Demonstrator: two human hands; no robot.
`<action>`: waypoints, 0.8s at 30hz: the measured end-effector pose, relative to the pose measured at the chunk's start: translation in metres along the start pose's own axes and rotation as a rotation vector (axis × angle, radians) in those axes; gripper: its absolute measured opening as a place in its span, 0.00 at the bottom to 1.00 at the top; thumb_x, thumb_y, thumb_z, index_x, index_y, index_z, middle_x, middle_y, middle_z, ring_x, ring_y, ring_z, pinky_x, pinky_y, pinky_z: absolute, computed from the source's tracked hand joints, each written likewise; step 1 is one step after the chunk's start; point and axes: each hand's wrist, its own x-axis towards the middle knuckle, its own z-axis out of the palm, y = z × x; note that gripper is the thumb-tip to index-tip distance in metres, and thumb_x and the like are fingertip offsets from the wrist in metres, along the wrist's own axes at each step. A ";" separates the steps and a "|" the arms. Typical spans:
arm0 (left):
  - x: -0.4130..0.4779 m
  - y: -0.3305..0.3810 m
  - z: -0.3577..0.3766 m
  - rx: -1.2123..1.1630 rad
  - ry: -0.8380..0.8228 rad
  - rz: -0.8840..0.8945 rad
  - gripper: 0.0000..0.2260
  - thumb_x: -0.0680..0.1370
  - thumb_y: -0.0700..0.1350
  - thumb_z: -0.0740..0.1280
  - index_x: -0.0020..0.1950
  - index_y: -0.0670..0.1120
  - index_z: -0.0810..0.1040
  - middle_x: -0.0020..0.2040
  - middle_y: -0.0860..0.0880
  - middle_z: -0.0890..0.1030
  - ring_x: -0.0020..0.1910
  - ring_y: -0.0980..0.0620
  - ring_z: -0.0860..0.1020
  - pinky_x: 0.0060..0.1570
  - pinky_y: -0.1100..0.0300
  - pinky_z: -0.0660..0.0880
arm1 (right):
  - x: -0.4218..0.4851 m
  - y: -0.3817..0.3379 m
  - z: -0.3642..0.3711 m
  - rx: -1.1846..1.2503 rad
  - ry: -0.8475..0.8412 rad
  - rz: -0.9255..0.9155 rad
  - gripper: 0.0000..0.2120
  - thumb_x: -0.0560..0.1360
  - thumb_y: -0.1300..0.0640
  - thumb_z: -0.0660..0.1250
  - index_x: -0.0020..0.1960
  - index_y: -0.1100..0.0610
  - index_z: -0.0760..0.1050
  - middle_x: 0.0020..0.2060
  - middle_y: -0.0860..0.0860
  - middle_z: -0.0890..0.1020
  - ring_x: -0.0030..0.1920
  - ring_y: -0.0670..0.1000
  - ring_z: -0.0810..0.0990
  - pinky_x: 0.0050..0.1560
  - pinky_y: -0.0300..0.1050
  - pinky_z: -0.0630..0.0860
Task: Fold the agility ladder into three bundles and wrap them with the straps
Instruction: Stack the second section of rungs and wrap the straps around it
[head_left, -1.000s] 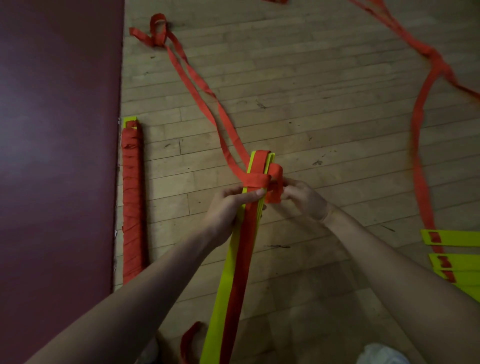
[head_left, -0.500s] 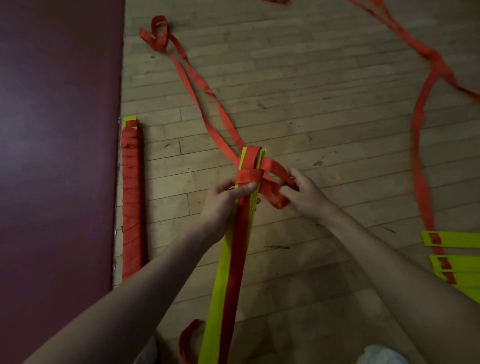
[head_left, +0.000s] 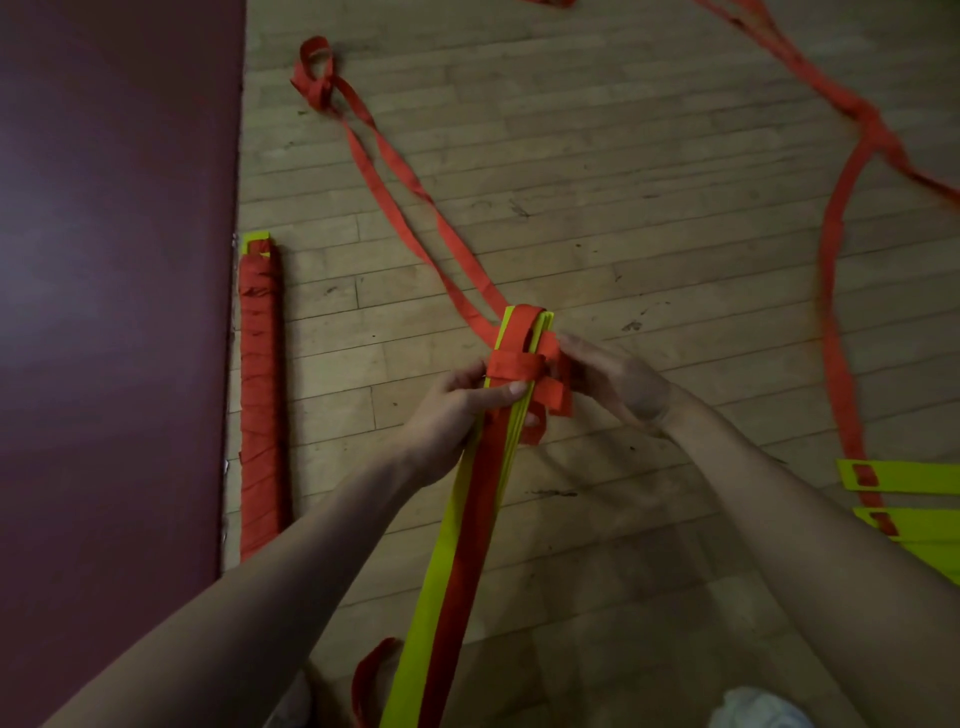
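Underfoot, a pale wooden floor (head_left: 623, 156) is taking up most of the view, and a dark maroon mat (head_left: 114, 312) is covering its whole left side. A long loose strap (head_left: 836, 312) is trailing down the right side of the floor to some unfolded yellow rungs (head_left: 909, 475), which are lying flat at the right edge. A wrapped bundle (head_left: 258, 405), bound in red along nearly its full length with a yellow tip showing at the far end, is lying parallel to the mat's edge and just beside it.

Centrally, the open bundle (head_left: 467, 545) of stacked yellow rungs is reaching from the bottom of the view out over the floor, with red webbing running along its top face. A red strap (head_left: 514, 364) is crossing it in one turn near the far end. From there two strands are running away over the boards to a small loop (head_left: 314, 73) at the upper left.

The left hand (head_left: 452, 415) is gripping the open bundle from its left side, thumb lying across the top just under the turn and fingers curling beneath. The right hand (head_left: 618, 384) is holding a fold of the red strap against the bundle's right edge, and a short red end is hanging below its fingers.

Bare boards are lying open between the two bundles and between the hands and the yellow rungs.
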 end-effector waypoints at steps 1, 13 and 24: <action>0.000 0.000 0.000 0.010 -0.006 -0.002 0.11 0.77 0.33 0.64 0.59 0.40 0.76 0.39 0.45 0.83 0.33 0.51 0.82 0.33 0.60 0.79 | 0.000 -0.003 0.003 0.018 0.002 0.003 0.22 0.80 0.51 0.55 0.33 0.50 0.82 0.30 0.44 0.80 0.35 0.41 0.78 0.42 0.37 0.73; 0.001 -0.004 -0.001 0.050 0.019 -0.004 0.08 0.75 0.37 0.69 0.53 0.42 0.76 0.42 0.43 0.84 0.38 0.47 0.83 0.39 0.54 0.81 | 0.001 0.010 0.001 0.043 0.126 -0.018 0.19 0.75 0.48 0.65 0.27 0.51 0.72 0.27 0.49 0.73 0.32 0.48 0.73 0.39 0.40 0.71; 0.000 -0.008 -0.003 0.039 0.037 -0.021 0.10 0.79 0.39 0.65 0.59 0.44 0.72 0.46 0.40 0.82 0.39 0.42 0.83 0.41 0.50 0.81 | -0.007 0.006 -0.001 -0.143 0.162 0.014 0.06 0.78 0.63 0.63 0.54 0.60 0.77 0.27 0.49 0.79 0.20 0.43 0.69 0.23 0.33 0.66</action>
